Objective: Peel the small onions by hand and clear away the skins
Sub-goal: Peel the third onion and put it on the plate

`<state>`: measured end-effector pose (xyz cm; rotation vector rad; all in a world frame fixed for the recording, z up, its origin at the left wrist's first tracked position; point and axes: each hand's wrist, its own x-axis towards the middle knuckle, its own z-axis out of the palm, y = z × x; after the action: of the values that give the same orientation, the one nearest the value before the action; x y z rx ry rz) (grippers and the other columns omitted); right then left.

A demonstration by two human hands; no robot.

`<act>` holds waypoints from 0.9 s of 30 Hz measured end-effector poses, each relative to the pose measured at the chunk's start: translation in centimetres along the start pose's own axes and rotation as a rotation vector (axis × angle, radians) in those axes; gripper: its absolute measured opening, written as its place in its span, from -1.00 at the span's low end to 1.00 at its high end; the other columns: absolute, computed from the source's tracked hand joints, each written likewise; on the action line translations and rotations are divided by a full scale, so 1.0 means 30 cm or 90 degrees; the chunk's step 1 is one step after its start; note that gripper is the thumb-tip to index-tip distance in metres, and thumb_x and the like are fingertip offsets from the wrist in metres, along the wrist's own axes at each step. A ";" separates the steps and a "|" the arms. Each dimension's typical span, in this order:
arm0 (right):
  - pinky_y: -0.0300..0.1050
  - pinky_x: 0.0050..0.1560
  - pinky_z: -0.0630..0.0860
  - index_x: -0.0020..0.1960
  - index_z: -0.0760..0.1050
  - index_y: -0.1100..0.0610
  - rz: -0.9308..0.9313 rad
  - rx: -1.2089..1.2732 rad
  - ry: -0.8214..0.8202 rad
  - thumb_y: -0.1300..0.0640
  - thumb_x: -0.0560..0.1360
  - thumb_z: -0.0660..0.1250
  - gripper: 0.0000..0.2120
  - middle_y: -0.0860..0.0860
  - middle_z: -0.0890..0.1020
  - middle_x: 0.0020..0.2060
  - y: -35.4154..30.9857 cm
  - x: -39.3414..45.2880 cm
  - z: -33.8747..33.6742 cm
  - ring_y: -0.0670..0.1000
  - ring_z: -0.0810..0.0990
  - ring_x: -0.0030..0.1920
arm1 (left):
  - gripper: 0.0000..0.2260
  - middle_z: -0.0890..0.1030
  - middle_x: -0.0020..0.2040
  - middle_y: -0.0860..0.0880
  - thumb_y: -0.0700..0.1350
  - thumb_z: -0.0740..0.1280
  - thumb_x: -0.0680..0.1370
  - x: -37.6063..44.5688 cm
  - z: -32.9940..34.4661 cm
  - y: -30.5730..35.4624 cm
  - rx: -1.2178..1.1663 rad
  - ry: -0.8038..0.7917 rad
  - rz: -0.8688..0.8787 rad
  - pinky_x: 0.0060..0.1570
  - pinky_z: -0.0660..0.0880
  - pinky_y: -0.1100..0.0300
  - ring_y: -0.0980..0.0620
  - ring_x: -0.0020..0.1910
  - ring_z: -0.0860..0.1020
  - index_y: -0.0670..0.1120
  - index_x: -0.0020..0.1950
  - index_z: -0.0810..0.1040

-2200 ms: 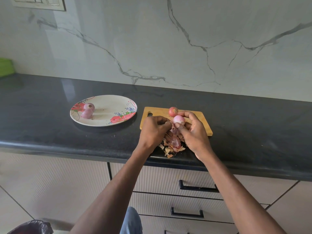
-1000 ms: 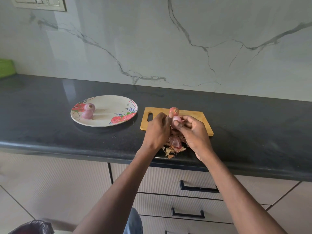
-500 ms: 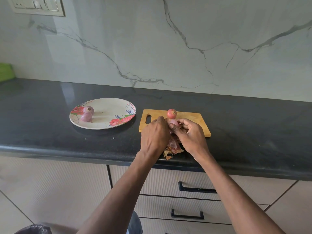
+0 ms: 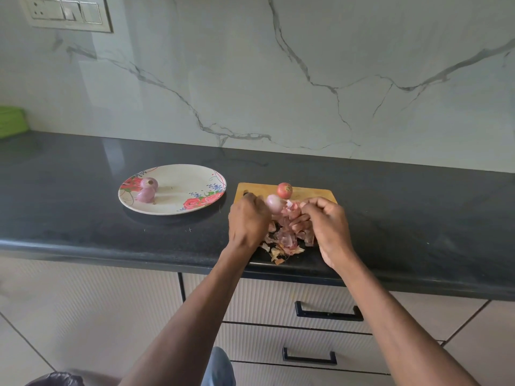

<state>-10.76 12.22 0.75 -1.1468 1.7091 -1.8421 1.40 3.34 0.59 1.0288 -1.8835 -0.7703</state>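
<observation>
- Green, at the far left edge, the corner of some box sits on the black countertop against the marble wall; a switch plate is fixed high on that wall.
- A black bag shows at the bottom left corner, down on the floor.
- A flowered plate rests on the countertop left of the board, and two peeled onions lie touching each other near its left rim.
- The left hand is curled, back of the hand up, and holds a peeled onion at its fingertips, over the near left part of the board.
- The wooden board lies just right of the plate, apart from it, mostly covered on its near side by the hands and skins.
- An unpeeled onion with reddish skin sits alone on the far edge of the board, just behind the held one and not touching either hand.
- A heap of skins lies between the two hands, spilling from the board's near edge onto the countertop toward its front lip.
- The right hand is curled with its fingertips pinching a scrap of skin above the heap, close beside the held onion.
- Below the countertop, drawers with black handles sit to the right of the arms.
</observation>
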 end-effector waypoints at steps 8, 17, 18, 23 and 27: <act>-0.14 0.16 0.58 0.30 0.48 -0.12 -0.057 -0.056 -0.124 -0.10 0.42 0.52 -0.51 -0.03 0.66 0.14 0.010 0.008 0.004 -0.05 0.65 0.13 | -0.61 0.33 -0.40 -0.01 -0.12 0.22 0.69 -0.002 0.007 -0.004 -0.129 -0.031 0.033 -0.35 0.20 0.09 0.05 -0.38 0.25 -0.08 -0.34 0.25; -0.17 -0.47 0.52 -0.03 0.60 0.34 0.064 0.127 -0.045 0.13 0.66 0.23 -0.70 0.24 0.67 -0.33 -0.008 0.007 -0.001 0.06 0.61 -0.46 | -0.69 0.33 -0.46 0.00 -0.07 0.21 0.70 0.019 0.002 -0.033 -0.370 -0.078 -0.107 -0.50 0.21 0.17 0.06 -0.52 0.27 -0.11 -0.23 0.37; -0.22 -0.51 0.48 -0.04 0.58 0.36 0.074 0.153 -0.037 0.14 0.66 0.23 -0.71 0.25 0.66 -0.36 -0.013 0.005 -0.008 0.04 0.59 -0.49 | -0.70 0.35 -0.46 0.00 -0.05 0.23 0.69 0.024 0.005 -0.041 -0.361 -0.058 -0.110 -0.48 0.25 0.15 0.04 -0.50 0.30 -0.13 -0.22 0.39; -0.23 -0.48 0.52 -0.07 0.61 0.30 0.061 0.122 -0.036 -0.09 0.54 0.35 -0.59 0.22 0.68 -0.32 -0.006 0.002 0.007 0.01 0.60 -0.47 | -0.73 0.57 -0.01 -0.03 -0.21 0.33 0.59 0.010 0.015 -0.025 -0.139 -0.011 -0.034 -0.04 0.53 0.06 -0.04 -0.07 0.58 -0.07 0.28 0.50; -0.29 -0.62 0.37 -0.12 0.58 0.37 0.078 0.119 -0.004 -0.11 0.59 0.31 -0.50 0.25 0.65 -0.37 -0.009 0.003 0.000 -0.02 0.53 -0.57 | -0.77 0.58 0.18 -0.11 -0.19 0.27 0.65 0.013 0.017 -0.025 -0.029 0.010 0.054 0.09 0.44 0.16 -0.06 0.11 0.55 -0.17 0.25 0.63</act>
<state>-10.77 12.21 1.03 -0.9512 1.5306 -1.8748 1.10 2.71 -0.13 0.9184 -1.8747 -0.7510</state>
